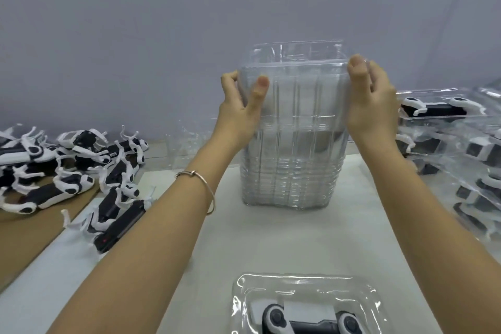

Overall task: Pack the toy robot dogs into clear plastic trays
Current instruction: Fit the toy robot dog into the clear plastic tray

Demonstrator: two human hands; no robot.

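A tall stack of clear plastic trays (291,160) stands on the white table in front of me. My left hand (238,108) grips the top tray (294,62) at its left edge, thumb in front and fingers behind. My right hand (371,100) pinches the same tray's right edge. The top tray sits slightly raised and tilted off the stack. A pile of black-and-white toy robot dogs (70,168) lies at the left. At the bottom edge, a clear tray (306,290) holds one toy dog (309,320).
Filled trays with dogs are stacked at the right (455,144). A brown cardboard sheet (24,238) lies under the loose dogs at the left. A grey wall stands close behind the table. A bracelet (200,182) circles my left wrist.
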